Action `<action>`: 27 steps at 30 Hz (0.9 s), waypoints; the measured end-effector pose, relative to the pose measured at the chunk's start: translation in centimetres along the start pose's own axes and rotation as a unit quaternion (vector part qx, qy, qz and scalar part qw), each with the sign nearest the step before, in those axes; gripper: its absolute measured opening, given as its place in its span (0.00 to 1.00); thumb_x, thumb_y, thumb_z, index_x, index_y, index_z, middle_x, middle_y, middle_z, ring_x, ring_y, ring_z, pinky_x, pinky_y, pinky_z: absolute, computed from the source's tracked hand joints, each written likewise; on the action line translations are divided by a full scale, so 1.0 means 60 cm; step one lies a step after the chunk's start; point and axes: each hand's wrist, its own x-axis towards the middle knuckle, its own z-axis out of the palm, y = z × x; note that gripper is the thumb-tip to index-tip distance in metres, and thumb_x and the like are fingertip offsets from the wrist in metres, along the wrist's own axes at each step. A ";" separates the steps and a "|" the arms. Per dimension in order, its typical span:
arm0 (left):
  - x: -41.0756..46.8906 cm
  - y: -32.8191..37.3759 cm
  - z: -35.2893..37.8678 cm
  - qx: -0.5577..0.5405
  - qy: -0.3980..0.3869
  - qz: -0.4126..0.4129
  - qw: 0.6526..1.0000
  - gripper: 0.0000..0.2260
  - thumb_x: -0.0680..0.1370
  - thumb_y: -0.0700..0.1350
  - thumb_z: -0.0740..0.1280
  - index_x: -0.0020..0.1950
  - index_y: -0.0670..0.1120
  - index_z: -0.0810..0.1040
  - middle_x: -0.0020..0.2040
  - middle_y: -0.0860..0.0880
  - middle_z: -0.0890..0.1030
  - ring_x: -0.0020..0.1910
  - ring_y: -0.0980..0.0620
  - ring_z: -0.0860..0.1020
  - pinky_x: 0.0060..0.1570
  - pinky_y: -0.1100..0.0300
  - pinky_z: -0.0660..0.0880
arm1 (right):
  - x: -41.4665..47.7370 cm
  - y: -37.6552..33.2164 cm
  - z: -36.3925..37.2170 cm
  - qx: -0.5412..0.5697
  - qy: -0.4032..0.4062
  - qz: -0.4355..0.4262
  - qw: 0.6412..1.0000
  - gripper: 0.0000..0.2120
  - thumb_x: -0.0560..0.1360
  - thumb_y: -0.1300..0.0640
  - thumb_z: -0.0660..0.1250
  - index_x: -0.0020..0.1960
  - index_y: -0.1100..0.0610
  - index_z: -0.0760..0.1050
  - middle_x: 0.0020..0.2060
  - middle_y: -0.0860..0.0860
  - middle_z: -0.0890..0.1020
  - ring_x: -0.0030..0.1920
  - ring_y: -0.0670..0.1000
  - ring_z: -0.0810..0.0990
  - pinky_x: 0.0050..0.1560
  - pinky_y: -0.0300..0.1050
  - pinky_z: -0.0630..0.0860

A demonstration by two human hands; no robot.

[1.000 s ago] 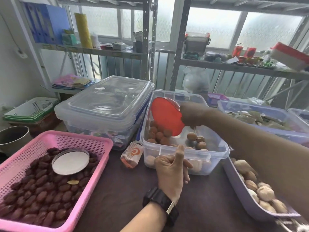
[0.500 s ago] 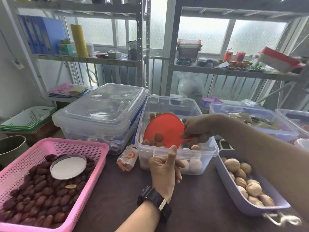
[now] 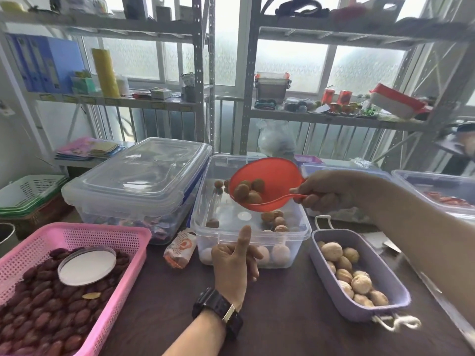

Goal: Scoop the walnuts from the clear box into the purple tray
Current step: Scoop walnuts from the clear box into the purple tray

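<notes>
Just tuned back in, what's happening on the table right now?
A person is moving walnuts with a round red plastic scoop. The right hand holds the scoop by its handle above the clear plastic box, with several walnuts in it. The left hand steadies the box's front wall. The purple tray, to the right, already holds some walnuts, and a few remain in the box.

The clear box (image 3: 295,228) holds a few brown walnuts (image 3: 273,219). Just right of it, the purple tray (image 3: 385,286) is partly filled; a red scoop (image 3: 267,183) carries several above the box.
</notes>
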 end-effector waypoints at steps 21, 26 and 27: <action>-0.005 0.013 -0.012 0.023 -0.057 0.011 0.998 0.28 0.78 0.54 0.64 0.30 0.32 0.80 0.22 0.36 0.75 0.17 0.48 0.71 0.21 0.65 0.69 | -0.200 0.166 -0.102 0.140 0.090 -0.003 0.986 0.14 0.80 0.61 0.51 0.41 0.64 0.72 0.19 0.51 0.67 0.12 0.43 0.60 0.13 0.27 0.55; -0.028 0.001 0.014 0.072 -0.130 0.013 0.989 0.25 0.76 0.55 0.65 0.32 0.35 0.81 0.24 0.35 0.76 0.18 0.48 0.71 0.20 0.63 0.68 | -0.235 0.220 -0.104 0.111 0.150 0.017 0.982 0.16 0.81 0.60 0.51 0.38 0.62 0.69 0.19 0.51 0.67 0.13 0.43 0.59 0.13 0.28 0.54; -0.035 -0.003 0.025 0.094 -0.149 0.017 0.984 0.23 0.76 0.55 0.65 0.33 0.36 0.81 0.24 0.36 0.77 0.18 0.48 0.71 0.20 0.62 0.68 | -0.240 0.229 -0.104 0.102 0.162 0.022 0.981 0.16 0.81 0.60 0.51 0.38 0.62 0.69 0.19 0.51 0.67 0.13 0.44 0.59 0.13 0.29 0.54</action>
